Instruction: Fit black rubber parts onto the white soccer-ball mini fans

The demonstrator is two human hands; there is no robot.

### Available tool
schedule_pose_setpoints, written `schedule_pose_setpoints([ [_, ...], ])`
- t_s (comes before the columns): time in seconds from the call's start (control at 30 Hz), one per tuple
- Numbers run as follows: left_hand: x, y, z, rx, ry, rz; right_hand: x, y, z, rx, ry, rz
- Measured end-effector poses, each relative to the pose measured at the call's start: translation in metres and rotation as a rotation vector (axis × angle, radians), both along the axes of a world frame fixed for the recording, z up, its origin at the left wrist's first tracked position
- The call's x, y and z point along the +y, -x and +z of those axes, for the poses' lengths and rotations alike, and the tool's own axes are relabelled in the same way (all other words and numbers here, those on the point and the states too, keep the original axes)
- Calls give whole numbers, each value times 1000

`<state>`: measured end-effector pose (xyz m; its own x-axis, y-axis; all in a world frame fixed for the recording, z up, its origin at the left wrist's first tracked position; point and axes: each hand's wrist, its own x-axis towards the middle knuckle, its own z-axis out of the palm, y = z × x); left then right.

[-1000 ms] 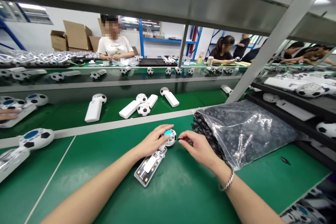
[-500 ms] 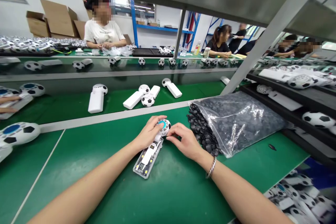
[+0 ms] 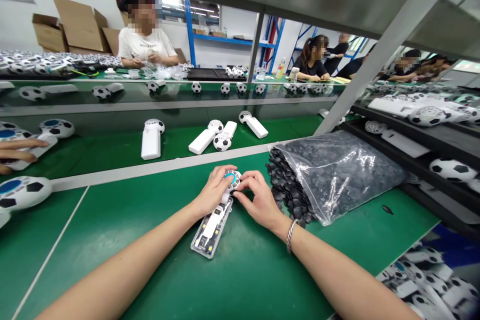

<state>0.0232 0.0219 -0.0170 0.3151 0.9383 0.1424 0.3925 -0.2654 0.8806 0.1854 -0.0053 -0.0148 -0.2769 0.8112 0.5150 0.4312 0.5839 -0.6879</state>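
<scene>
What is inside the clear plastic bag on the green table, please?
The bag holds many small black pieces, some spilling from its open end; those buried deeper are covered and cannot be seen.

Wears a silvery, twisted-rope bracelet [image 3: 291,236] around the right wrist [image 3: 282,226], with right hand [image 3: 261,204] and left hand [image 3: 213,192] bare.

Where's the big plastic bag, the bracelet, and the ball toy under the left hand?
Plastic bag [image 3: 345,175], head view: middle of its clear top.
Bracelet [image 3: 291,236], head view: its twisted band.
Ball toy [image 3: 213,222], head view: white strip on its body.
</scene>
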Motion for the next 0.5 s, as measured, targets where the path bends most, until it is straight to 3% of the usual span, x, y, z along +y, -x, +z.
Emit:
schedule_pose_setpoints([
  [0.5, -1, -5, -1, -3, -44, 14, 8, -1, -7, 132, 263, 123],
])
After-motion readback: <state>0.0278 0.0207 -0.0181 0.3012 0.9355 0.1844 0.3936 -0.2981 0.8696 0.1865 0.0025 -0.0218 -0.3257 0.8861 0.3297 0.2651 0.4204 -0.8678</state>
